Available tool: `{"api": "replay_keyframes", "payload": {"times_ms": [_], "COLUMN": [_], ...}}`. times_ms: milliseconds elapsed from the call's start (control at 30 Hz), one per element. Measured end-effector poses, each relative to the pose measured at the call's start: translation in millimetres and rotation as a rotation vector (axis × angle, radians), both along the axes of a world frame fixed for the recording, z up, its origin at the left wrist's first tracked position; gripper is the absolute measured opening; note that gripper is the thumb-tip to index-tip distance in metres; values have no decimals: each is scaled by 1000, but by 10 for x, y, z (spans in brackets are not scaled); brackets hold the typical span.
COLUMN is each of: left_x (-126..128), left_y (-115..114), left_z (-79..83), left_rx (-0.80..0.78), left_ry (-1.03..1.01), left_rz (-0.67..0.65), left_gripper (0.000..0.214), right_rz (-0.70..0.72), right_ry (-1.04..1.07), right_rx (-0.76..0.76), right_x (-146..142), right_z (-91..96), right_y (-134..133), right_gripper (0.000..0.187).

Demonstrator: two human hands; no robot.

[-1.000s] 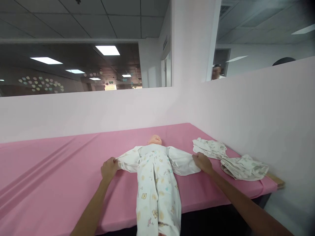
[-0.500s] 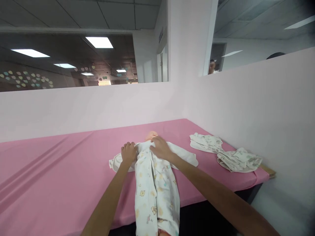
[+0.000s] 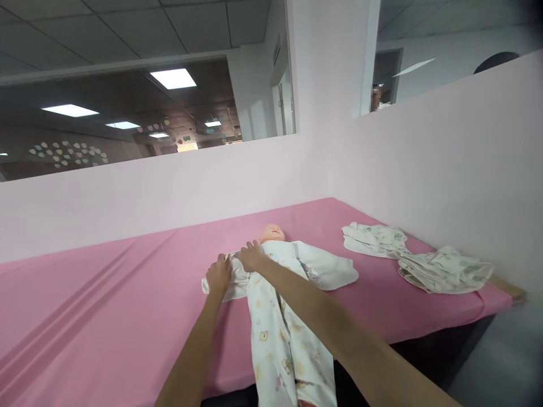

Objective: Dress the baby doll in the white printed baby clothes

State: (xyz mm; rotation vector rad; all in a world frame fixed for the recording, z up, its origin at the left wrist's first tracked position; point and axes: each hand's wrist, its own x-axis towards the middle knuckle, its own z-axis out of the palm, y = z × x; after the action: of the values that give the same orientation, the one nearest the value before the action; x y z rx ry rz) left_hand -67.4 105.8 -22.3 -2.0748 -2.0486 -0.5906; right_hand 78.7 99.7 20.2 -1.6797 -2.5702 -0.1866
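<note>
The printed white garment (image 3: 265, 345) lies face up over a doll, ahead of the person and between the two forearms, its legs reaching the near edge of the pink cover (image 3: 127, 316) and running out of view at the bottom. The doll's head (image 3: 274, 233) shows above the collar, beyond the hands and to the right of both. The left hand (image 3: 219, 275) is at the outer part of the left-side sleeve (image 3: 238, 282), with fingers bent and closed on the fabric; the cuff end projects past it on the left. The right hand (image 3: 253, 256) lies across the body on the same sleeve, near the shoulder, just beside the left hand; its fingers are bent, but whether they pinch the cloth cannot be told. The right forearm crosses above the garment's torso and hides part of it. The right-side sleeve (image 3: 328, 265) lies extended on the cover, apart from both hands. Two heaps of folded cloth, one farther back (image 3: 373, 240) and one nearer (image 3: 445, 271), lie well to the right, beside the wall (image 3: 424, 169).
</note>
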Motion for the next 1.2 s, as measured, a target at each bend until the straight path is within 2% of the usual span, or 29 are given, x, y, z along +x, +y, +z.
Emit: {"api": "replay_keyframes", "payload": {"times_ms": [133,200,333,533,767,900,1067,1200], "left_x": [-238,-328,-381,-352,-387,-375,-354,-346], "left_y": [-31,-22,4,9,12,47,78,93], "left_z": [-45,-60,-109,-183,-203,-198,-183,-170], "left_rx": [-64,-92,-131,-120,-105,-120,-142,-159], "left_ry": [73,90,100,107,113,85,9,-71], "left_rz": [30,43,55,52,49,59,80,86], "left_gripper": [44,45,44,49,48,47,49,46], "right_rz": [34,25,4,82,124,118,95,47], "right_ry": [-22,-29,-60,-125,-151,-169,-155,-108], "right_rx": [66,92,130,148,128,155,231,289], "right_x": [141,216,295,60,-165,-124,39,203], "right_z": [9,47,116,48,-23,60,210,339], "right_y": [49,62,61,0,-67,-97,-145,-201], "right_gripper": [50,55,60,39,50,58,34,30]}}
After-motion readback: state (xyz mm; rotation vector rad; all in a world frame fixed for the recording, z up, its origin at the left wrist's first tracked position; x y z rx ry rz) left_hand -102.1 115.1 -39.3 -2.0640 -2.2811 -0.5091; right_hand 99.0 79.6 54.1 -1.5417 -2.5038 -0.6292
